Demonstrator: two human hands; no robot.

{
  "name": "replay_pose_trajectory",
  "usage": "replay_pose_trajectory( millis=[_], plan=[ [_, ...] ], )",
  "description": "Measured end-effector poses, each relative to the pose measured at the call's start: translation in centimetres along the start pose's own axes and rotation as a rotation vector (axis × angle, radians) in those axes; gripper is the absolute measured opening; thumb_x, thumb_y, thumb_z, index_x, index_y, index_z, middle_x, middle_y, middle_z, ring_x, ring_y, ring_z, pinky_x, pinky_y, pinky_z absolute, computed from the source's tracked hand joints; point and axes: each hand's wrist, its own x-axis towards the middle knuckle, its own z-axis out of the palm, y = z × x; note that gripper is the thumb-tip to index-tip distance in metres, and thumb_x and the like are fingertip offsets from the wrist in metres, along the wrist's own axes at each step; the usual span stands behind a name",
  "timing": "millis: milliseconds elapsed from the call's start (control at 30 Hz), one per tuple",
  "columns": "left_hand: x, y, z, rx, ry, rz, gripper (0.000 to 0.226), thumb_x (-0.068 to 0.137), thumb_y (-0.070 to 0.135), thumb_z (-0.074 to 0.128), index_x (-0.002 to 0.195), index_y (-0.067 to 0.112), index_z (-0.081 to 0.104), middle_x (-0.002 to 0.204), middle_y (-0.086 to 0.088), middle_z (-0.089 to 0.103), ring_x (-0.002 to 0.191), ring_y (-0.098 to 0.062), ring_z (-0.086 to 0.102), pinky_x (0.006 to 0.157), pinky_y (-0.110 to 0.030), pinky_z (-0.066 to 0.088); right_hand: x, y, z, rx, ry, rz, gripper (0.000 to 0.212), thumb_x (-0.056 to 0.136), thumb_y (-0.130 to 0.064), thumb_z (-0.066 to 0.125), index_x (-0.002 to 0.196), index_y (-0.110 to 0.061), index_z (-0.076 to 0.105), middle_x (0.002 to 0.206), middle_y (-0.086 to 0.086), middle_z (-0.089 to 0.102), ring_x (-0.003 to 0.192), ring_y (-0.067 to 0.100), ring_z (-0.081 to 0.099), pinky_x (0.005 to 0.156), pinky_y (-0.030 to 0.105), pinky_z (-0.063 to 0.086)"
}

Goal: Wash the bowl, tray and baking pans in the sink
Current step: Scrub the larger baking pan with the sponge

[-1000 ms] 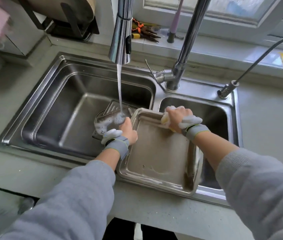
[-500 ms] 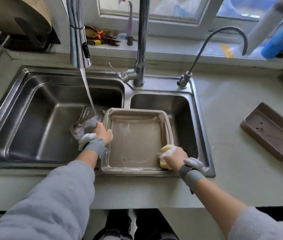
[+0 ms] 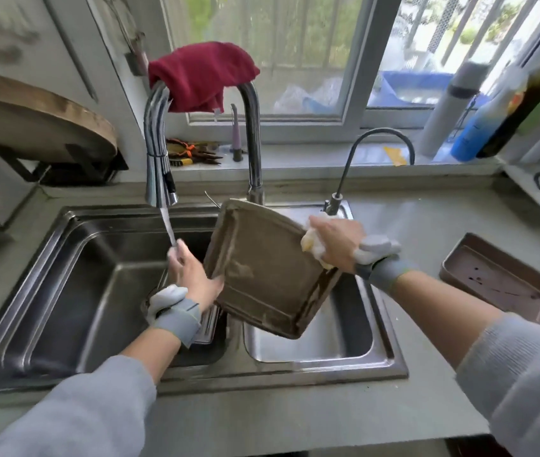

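Observation:
A square metal baking pan (image 3: 262, 272) is tilted up over the divider of the double sink (image 3: 74, 291), its underside facing me. My left hand (image 3: 192, 275) grips the pan's lower left edge, with the fingers stretched into the water stream (image 3: 169, 229). My right hand (image 3: 334, 245) is closed on a yellow sponge (image 3: 308, 242), pressed to the pan's upper right edge. A ridged tray (image 3: 209, 324) lies in the left basin, mostly hidden under my left wrist. A brown rectangular baking pan (image 3: 499, 285) sits on the counter at the right.
The pull-down faucet (image 3: 158, 173) runs into the left basin, with a red cloth (image 3: 199, 74) draped over its arch. A thin second tap (image 3: 377, 136) stands behind the right basin. Bottles (image 3: 470, 127) stand on the right end of the sill and pliers (image 3: 192, 153) lie further left. A round cutting board (image 3: 31, 117) sits on a rack.
The square pan, flat across the sink before, has been lifted and tipped up with its underside toward me. My right hand with the sponge moved from its near edge to its upper right edge.

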Motion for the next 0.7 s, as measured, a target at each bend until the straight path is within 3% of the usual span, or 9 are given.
replay_pose_trajectory(
  millis=[67, 167, 233, 300, 367, 500, 567, 633, 700],
  plan=[
    [0.2, 2.5, -1.8, 0.222, 0.220, 0.388, 0.109, 0.072, 0.034, 0.078, 0.151, 0.012, 0.006, 0.157, -0.016, 0.002, 0.147, -0.031, -0.002, 0.120, -0.036, 0.003, 0.2, -0.7, -1.8, -0.068, 0.010, -0.128, 0.021, 0.083, -0.014, 0.050, 0.104, -0.017, 0.051, 0.097, -0.007, 0.066, 0.092, 0.024, 0.063, 0.070, 0.029, 0.038],
    [-0.3, 6.8, -3.2, 0.616, 0.129, 0.779, 0.094, 0.078, 0.043, 0.069, 0.150, 0.023, 0.014, 0.158, -0.004, 0.013, 0.148, -0.025, 0.000, 0.120, -0.040, 0.001, 0.1, -2.4, -3.6, -0.190, 0.026, -0.217, 0.024, 0.085, -0.011, 0.053, 0.109, -0.011, 0.051, 0.086, -0.007, 0.056, 0.087, 0.024, 0.061, 0.067, 0.030, 0.035],
    [-0.3, 8.9, -3.5, 0.722, -0.040, 0.779, 0.066, 0.082, 0.035, 0.063, 0.140, 0.025, 0.035, 0.143, -0.003, 0.045, 0.138, -0.026, 0.034, 0.113, -0.041, 0.029, 0.2, -3.5, -4.3, -0.215, 0.034, -0.289, 0.021, 0.088, -0.012, 0.052, 0.108, -0.011, 0.050, 0.080, -0.010, 0.046, 0.081, 0.021, 0.057, 0.063, 0.026, 0.032],
    [-0.5, 10.1, -3.9, 0.672, -0.095, 0.721, 0.030, 0.088, 0.025, 0.053, 0.117, 0.023, 0.055, 0.114, -0.006, 0.063, 0.110, -0.030, 0.060, 0.081, -0.035, 0.047, 0.4, -4.2, -4.7, -0.244, 0.044, -0.363, 0.019, 0.088, -0.015, 0.053, 0.106, -0.013, 0.048, 0.084, -0.006, 0.048, 0.082, 0.021, 0.057, 0.063, 0.027, 0.032],
    [-0.7, 11.0, -4.6, 0.666, -0.074, 0.716, 0.019, 0.092, 0.022, 0.048, 0.103, 0.018, 0.063, 0.104, -0.009, 0.065, 0.098, -0.032, 0.063, 0.071, -0.034, 0.045, 0.4, -4.2, -5.2, -0.202, 0.059, -0.347, 0.021, 0.085, -0.013, 0.056, 0.105, -0.013, 0.048, 0.089, -0.003, 0.052, 0.086, 0.023, 0.059, 0.065, 0.029, 0.034],
    [-0.7, 11.7, -6.6, 0.661, -0.032, 0.684, 0.019, 0.093, 0.022, 0.049, 0.099, 0.015, 0.066, 0.105, -0.009, 0.066, 0.098, -0.031, 0.062, 0.076, -0.034, 0.045, 0.8, -3.1, -5.9, 0.015, 0.134, -0.128, 0.041, 0.081, -0.008, 0.062, 0.121, -0.009, 0.050, 0.109, 0.010, 0.060, 0.099, 0.030, 0.060, 0.079, 0.034, 0.046],
    [-0.7, 11.2, -7.9, 0.571, 0.000, 0.657, 0.019, 0.091, 0.022, 0.050, 0.087, 0.013, 0.066, 0.095, -0.011, 0.067, 0.091, -0.031, 0.063, 0.071, -0.032, 0.043, 1.6, -2.6, -5.2, 0.242, 0.205, 0.020, 0.050, 0.079, -0.006, 0.061, 0.128, -0.009, 0.049, 0.117, 0.014, 0.060, 0.107, 0.032, 0.058, 0.088, 0.033, 0.044],
    [-0.4, 10.5, -8.9, 0.400, 0.024, 0.607, 0.024, 0.090, 0.023, 0.053, 0.069, 0.012, 0.060, 0.077, -0.012, 0.064, 0.076, -0.031, 0.061, 0.062, -0.028, 0.037, 2.3, -2.6, -4.5, 0.446, 0.263, 0.148, 0.046, 0.079, -0.014, 0.060, 0.124, -0.016, 0.053, 0.116, 0.012, 0.060, 0.106, 0.032, 0.059, 0.084, 0.029, 0.042],
    [-0.2, 8.8, -9.5, 0.214, 0.071, 0.507, 0.033, 0.087, 0.024, 0.058, 0.057, 0.013, 0.051, 0.064, -0.009, 0.056, 0.064, -0.028, 0.053, 0.058, -0.027, 0.032, 2.4, -2.7, -3.8, 0.478, 0.256, 0.239, 0.030, 0.077, -0.032, 0.059, 0.106, -0.034, 0.055, 0.101, 0.003, 0.062, 0.094, 0.034, 0.059, 0.078, 0.032, 0.041]
  ],
)
